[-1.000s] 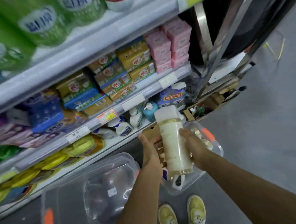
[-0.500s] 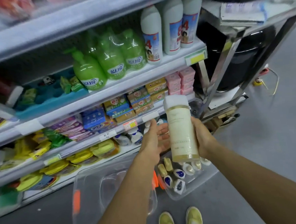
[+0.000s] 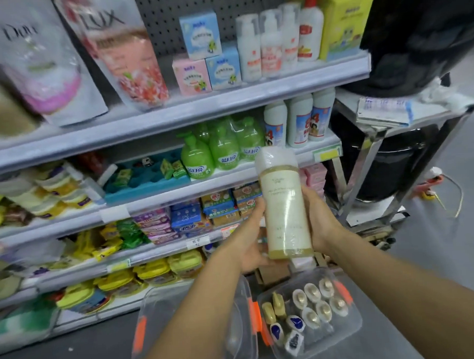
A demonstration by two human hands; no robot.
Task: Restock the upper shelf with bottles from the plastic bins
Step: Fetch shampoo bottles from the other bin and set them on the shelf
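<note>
I am holding a tall cream bottle upright between both hands, out in front of the shelving and level with the middle shelves. My left hand is cupping its lower left side and base, fingers curling up behind it, while my right hand is wrapping the right side — both are gripping it. The bottle is a smooth, straight cylinder of translucent plastic with pale yellowish liquid inside, a gold band under a white cap, and clear shrink film over the top.

Below my hands, two clear plastic bins are sitting on the dark floor. The right bin is holding a cluster of smaller bottles standing upright, seen from above: round white-and-gold caps, two yellowish pump heads and a few blue-and-white tops. The left bin, with orange latches, is partly hidden behind my left forearm, and I cannot tell what is in it.

Above my fingers, the upper shelf is carrying white pump bottles, small pastel boxes and glossy soft refill pouches.
</note>
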